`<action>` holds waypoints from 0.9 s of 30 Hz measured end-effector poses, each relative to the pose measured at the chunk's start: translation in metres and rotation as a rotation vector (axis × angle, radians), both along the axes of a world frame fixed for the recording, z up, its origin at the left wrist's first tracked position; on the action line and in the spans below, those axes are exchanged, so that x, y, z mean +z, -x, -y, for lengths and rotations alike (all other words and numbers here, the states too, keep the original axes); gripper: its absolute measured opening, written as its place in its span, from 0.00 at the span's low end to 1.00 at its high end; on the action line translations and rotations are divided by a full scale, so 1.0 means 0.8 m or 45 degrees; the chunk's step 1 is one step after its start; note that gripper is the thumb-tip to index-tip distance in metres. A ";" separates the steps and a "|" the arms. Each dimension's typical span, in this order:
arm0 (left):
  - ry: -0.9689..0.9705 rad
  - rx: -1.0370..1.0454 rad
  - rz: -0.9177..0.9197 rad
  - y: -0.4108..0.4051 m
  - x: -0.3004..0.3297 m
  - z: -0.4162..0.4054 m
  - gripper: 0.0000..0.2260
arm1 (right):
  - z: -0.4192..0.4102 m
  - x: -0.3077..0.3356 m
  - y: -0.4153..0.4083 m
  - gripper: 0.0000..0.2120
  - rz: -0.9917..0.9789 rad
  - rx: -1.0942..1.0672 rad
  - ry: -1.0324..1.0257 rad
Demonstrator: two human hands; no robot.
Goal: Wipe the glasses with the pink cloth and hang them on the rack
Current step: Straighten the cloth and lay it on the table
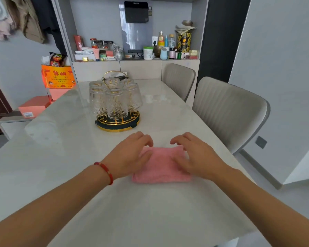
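Fluffy folded pink cloth (161, 166) lies under relaxed left hand (132, 155) and right hand (194, 157).

Your folded pink cloth (161, 166) looks soft and fuzzy, a matt terry weave. It lies on the pale marble-look counter (64, 148), smooth with a glossy sheen. The clear glasses (116, 104) are embossed and ribbed, gold-rimmed. Their round rack (118, 124) is shiny gold wire metal over a dark matt base. The grey chairs (227, 111) look like matt channelled fabric.
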State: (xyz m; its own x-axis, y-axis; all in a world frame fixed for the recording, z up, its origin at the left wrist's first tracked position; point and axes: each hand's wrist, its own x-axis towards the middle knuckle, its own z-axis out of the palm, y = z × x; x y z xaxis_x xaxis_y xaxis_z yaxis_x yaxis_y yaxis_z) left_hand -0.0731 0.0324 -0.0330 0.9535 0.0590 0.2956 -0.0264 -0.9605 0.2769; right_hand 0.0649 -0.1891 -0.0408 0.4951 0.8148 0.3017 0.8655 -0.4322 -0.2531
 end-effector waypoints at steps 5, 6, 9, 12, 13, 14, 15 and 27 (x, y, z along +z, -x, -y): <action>-0.173 -0.288 -0.137 0.058 -0.047 0.000 0.24 | 0.041 -0.026 0.030 0.20 0.041 0.417 0.103; -0.166 -0.261 -0.069 0.058 -0.050 -0.001 0.19 | 0.044 -0.031 0.028 0.16 0.032 0.358 -0.020; -0.031 -0.122 0.066 0.042 -0.043 0.003 0.13 | 0.036 -0.027 0.020 0.07 -0.168 0.170 -0.386; 0.507 0.170 -0.035 -0.008 -0.018 -0.003 0.06 | 0.000 -0.018 0.000 0.03 -0.361 -0.136 -0.572; 0.607 0.295 -0.080 -0.028 -0.011 -0.005 0.05 | -0.012 -0.020 -0.009 0.02 -0.358 -0.244 -0.557; 0.625 0.398 -0.126 -0.044 -0.010 -0.008 0.06 | -0.023 -0.022 -0.017 0.04 -0.349 -0.353 -0.504; 0.569 0.460 -0.162 -0.057 -0.012 -0.012 0.06 | -0.029 -0.025 -0.023 0.07 -0.345 -0.456 -0.428; 0.335 0.121 -0.722 -0.097 0.014 -0.034 0.13 | -0.033 0.007 -0.066 0.14 -0.816 -0.260 0.010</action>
State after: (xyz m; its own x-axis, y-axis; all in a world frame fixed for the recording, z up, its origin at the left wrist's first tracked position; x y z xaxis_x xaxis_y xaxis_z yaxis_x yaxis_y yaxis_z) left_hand 0.0047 0.0599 -0.0216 0.9447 0.1531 -0.2899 0.2758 -0.8494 0.4500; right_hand 0.1174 -0.1625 -0.0350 0.7187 0.6868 -0.1086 0.4458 -0.5749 -0.6861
